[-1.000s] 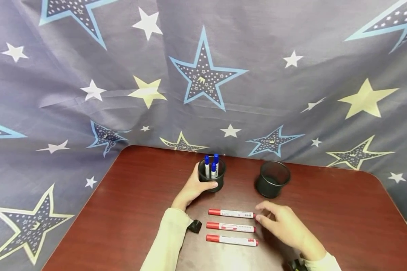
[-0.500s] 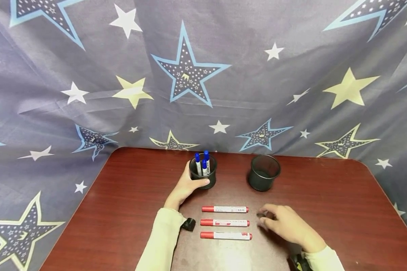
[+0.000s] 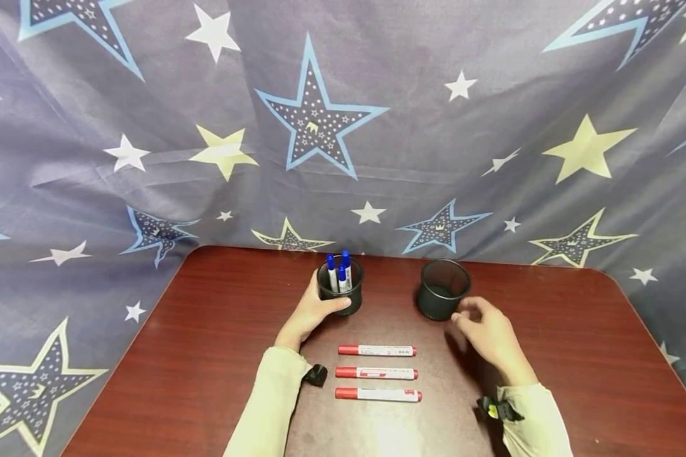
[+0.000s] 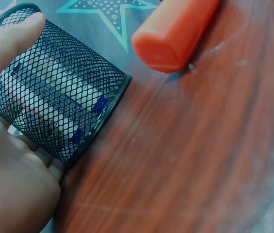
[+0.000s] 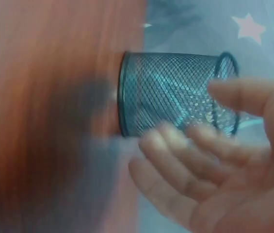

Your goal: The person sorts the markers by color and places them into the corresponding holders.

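A black mesh pen cup (image 3: 349,303) with several blue-capped markers (image 3: 342,273) inside stands near the table's back edge. My left hand (image 3: 310,313) grips it from the left, thumb across its front; the left wrist view shows the markers (image 4: 54,94) through the mesh. To the right stands a second mesh cup (image 3: 441,295) with nothing in it. Close beside that cup's right side is my right hand (image 3: 488,330), fingers loosely bent and holding nothing. In the right wrist view its fingers (image 5: 163,145) spread in front of the cup (image 5: 170,92).
Three red markers lie in a row in front of the cups: a back one (image 3: 377,350), a middle one (image 3: 376,373) and a front one (image 3: 378,395). A star-patterned curtain (image 3: 423,152) hangs right behind the brown table (image 3: 206,355).
My right hand has moved from beside the red markers' ends up to the second cup. My left hand keeps its grip on the first cup. The head view has shifted slightly.
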Tool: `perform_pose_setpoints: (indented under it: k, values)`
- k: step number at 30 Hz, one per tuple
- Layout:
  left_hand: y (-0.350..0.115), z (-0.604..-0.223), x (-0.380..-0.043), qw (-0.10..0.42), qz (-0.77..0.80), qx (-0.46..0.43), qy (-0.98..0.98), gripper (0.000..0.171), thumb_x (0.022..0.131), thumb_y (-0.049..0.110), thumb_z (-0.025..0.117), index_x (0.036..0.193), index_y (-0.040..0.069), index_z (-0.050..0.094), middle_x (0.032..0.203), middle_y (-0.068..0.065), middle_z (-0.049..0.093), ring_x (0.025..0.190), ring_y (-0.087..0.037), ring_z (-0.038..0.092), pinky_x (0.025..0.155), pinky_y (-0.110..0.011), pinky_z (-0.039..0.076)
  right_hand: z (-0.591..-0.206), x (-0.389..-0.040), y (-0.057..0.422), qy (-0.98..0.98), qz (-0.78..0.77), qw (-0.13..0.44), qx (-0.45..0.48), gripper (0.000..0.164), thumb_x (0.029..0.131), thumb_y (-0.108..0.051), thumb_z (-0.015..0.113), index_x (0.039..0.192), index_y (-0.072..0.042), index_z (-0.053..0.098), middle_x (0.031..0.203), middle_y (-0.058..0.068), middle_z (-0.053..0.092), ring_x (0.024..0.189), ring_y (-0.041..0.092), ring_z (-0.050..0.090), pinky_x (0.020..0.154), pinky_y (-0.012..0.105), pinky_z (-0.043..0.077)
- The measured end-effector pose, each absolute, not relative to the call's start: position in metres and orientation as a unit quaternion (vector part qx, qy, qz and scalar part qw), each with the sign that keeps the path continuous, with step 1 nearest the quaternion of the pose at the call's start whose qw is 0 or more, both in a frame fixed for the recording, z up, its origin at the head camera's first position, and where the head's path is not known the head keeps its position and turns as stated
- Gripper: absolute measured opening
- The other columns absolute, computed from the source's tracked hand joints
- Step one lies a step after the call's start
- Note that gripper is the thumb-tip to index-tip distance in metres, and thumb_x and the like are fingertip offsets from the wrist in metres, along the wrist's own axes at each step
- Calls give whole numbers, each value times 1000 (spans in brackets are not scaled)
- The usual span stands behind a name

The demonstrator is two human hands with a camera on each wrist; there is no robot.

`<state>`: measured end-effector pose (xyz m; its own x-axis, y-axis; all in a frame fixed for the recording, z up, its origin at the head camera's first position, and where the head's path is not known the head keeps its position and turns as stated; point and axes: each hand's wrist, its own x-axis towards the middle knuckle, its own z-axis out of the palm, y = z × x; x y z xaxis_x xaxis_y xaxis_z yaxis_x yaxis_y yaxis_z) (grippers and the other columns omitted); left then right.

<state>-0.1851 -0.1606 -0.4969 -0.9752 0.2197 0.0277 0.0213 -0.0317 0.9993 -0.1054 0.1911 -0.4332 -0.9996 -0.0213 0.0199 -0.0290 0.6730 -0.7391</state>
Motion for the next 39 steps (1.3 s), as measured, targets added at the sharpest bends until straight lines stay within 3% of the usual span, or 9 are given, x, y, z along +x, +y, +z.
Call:
perform_pose_setpoints:
  k: [5, 9, 13, 15, 20, 28, 34, 37, 39]
  values:
    - [-160, -498, -184, 66, 715, 89, 690, 91, 81, 1, 81, 155, 17, 29, 142, -13, 50, 125, -26, 51, 102, -35, 44, -443, -127, 192, -851, 524, -33, 6, 82, 91, -12, 74, 152, 6, 22, 141, 32, 46, 134, 43, 44, 107, 55, 35]
    - [-158, -498, -184, 61, 715, 97, 689, 91, 81, 5, 83, 154, 18, 30, 141, -12, 51, 125, -26, 51, 102, -34, 44, -452, -141, 193, -803, 593, -44, 34, 98, 87, -7, 78, 157, 1, 10, 152, 30, 33, 141, 41, 31, 111, 53, 27]
    - [-158, -495, -185, 59, 716, 103, 687, 91, 81, 6, 83, 154, 18, 30, 141, -12, 52, 125, -26, 52, 102, -34, 45, -455, -150, 195, -791, 610, -44, 35, 100, 86, -7, 79, 159, -5, 12, 152, 24, 32, 135, 36, 36, 104, 38, 32]
    - [-158, -493, -185, 61, 718, 104, 685, 91, 82, 5, 83, 154, 18, 29, 141, -13, 51, 125, -26, 52, 101, -34, 45, -456, -153, 194, -787, 614, -44, 38, 98, 86, -7, 80, 158, -5, 13, 150, 25, 35, 125, 35, 45, 92, 33, 42]
    - [-161, -489, -185, 63, 724, 97, 680, 88, 83, -1, 80, 153, 17, 30, 141, -15, 50, 125, -27, 51, 101, -33, 46, -458, -157, 185, -788, 614, -36, 33, 93, 84, -10, 82, 154, -3, 21, 142, 26, 45, 103, 32, 55, 66, 34, 52]
    - [-166, -489, -185, 79, 721, 102, 681, 96, 83, -3, 78, 158, 13, 20, 146, -19, 45, 130, -32, 46, 101, -32, 44, -466, -157, 180, -828, 559, 5, 26, 98, 77, -17, 89, 148, 2, 24, 143, 25, 37, 129, 40, 43, 105, 47, 32]
    - [-171, -489, -181, 80, 702, 101, 701, 106, 83, 4, 80, 161, 26, 12, 154, -16, 35, 140, -34, 36, 112, -47, 32, -474, -151, 186, -827, 560, 15, 48, 97, 77, -16, 89, 150, 1, 28, 141, 24, 45, 129, 37, 45, 107, 50, 32]
    - [-177, -483, -173, 91, 682, 74, 722, 107, 84, 8, 80, 162, 21, 8, 157, -21, 27, 144, -40, 27, 116, -52, 25, -476, -145, 190, -822, 567, 9, 54, 95, 77, -12, 89, 151, 0, 29, 140, 24, 49, 128, 36, 47, 106, 49, 32]
    - [-182, -480, -165, 94, 673, 37, 733, 101, 85, 8, 79, 161, 14, 12, 155, -25, 28, 143, -43, 29, 115, -54, 28, -476, -141, 192, -820, 570, 5, 55, 95, 77, -10, 88, 151, 1, 29, 140, 25, 48, 127, 36, 48, 106, 49, 32]
